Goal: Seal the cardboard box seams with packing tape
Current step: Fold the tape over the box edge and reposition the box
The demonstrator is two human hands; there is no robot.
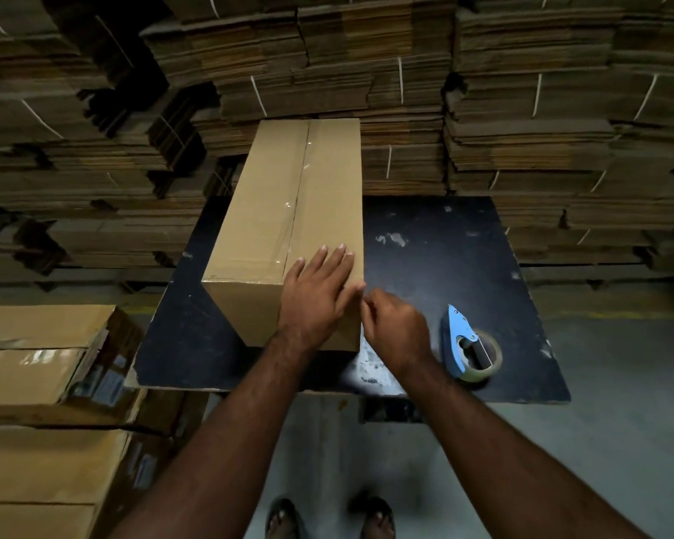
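One cardboard box (pixel 288 212) lies under the flat, open left hand (pixel 320 293), which presses its near top corner. The right hand (pixel 395 328) pinches at that corner's edge (perhaps a tape end; I cannot tell). One tape dispenser (pixel 469 346) lies released, just right of it. The box looks stiff yet light: steady it from above.

The person's left hand (pixel 320 293) and right hand (pixel 395 328) are bare, without gloves or rings, and both forearms have no sleeves. The feet, below the table (pixel 464 266), wear dark open sandals (pixel 285 517).
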